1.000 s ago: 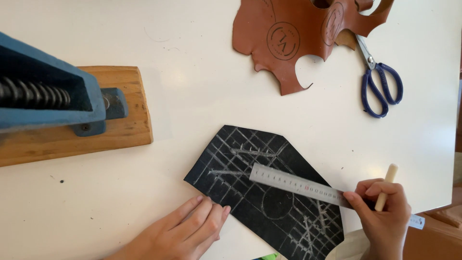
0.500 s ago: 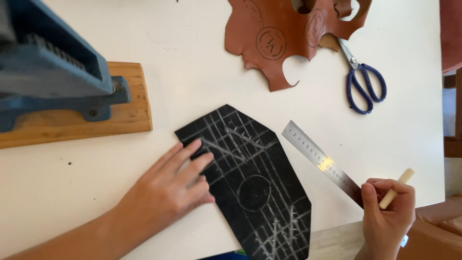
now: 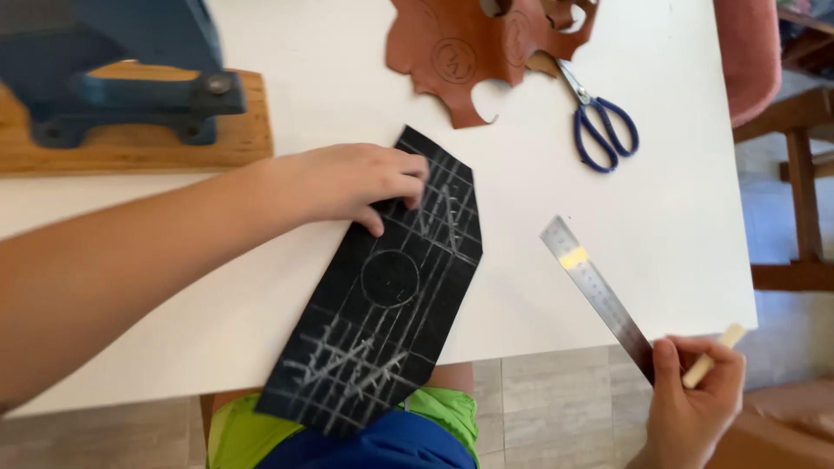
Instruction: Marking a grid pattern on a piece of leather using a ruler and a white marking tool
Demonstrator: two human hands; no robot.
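- A black sheet [image 3: 382,295], scored with pale crossing lines and a drawn circle, is laid on the white table [image 3: 608,217], tilted so that its lower end hangs past the near table edge over the person's lap.
- The upper part of the black sheet is pressed down by the left hand [image 3: 356,181], whose fingers are spread flat and curled slightly at the tips; nothing is gripped by it, only touched from above.
- A steel ruler [image 3: 595,291] is held at its near end by the right hand [image 3: 691,404], which is closed around it beyond the table edge; the ruler's far end is pointed up and left over the table, apart from the black sheet.
- A pale wooden stick [image 3: 714,354] is also clasped in the right hand, its tip seen jutting out to the upper right of the knuckles.
- A ragged brown leather scrap [image 3: 469,43], stamped with round marks and cut with holes, is seen at the far edge of the table, well apart from the black sheet.
- Blue-handled scissors [image 3: 599,126] are laid just beside the leather, their blades tucked under its edge.
- A blue metal press [image 3: 113,61] is mounted on a wooden board [image 3: 139,143] at the far left of the table.
- Green and blue clothing [image 3: 391,439] is seen below the table edge, and a wooden chair [image 3: 795,174] to the right.
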